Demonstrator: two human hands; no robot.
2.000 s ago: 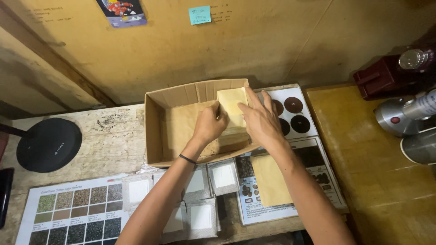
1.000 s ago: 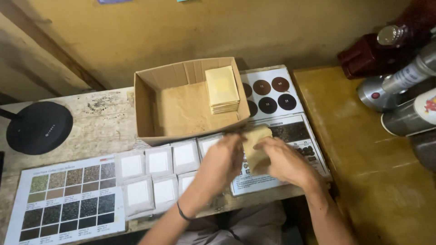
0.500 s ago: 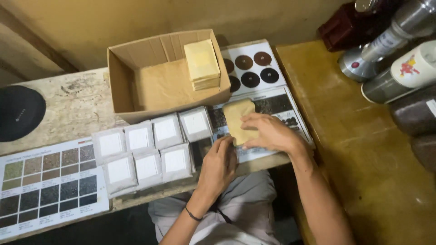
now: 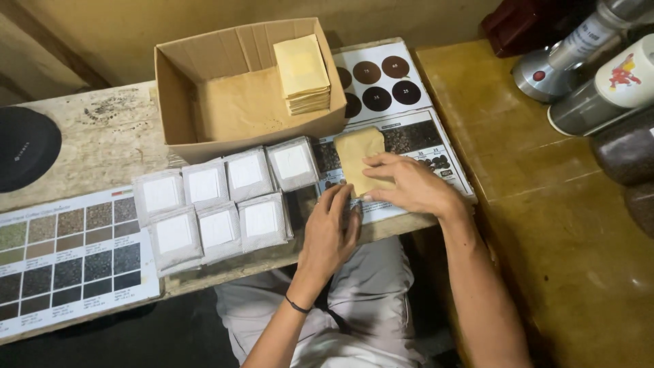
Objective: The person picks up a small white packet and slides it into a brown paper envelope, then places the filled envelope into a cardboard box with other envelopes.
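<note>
Pressing flat with both open hands, right hand and left hand on the tan packet, seems best, keeping it square beside the white sachets.

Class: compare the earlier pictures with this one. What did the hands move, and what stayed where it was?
Both hands came back out of the cardboard box. The right hand and left hand now press a tan packet flat on the printed chart. The stack of tan packets stays in the box; the white sachets stay in rows.
</note>
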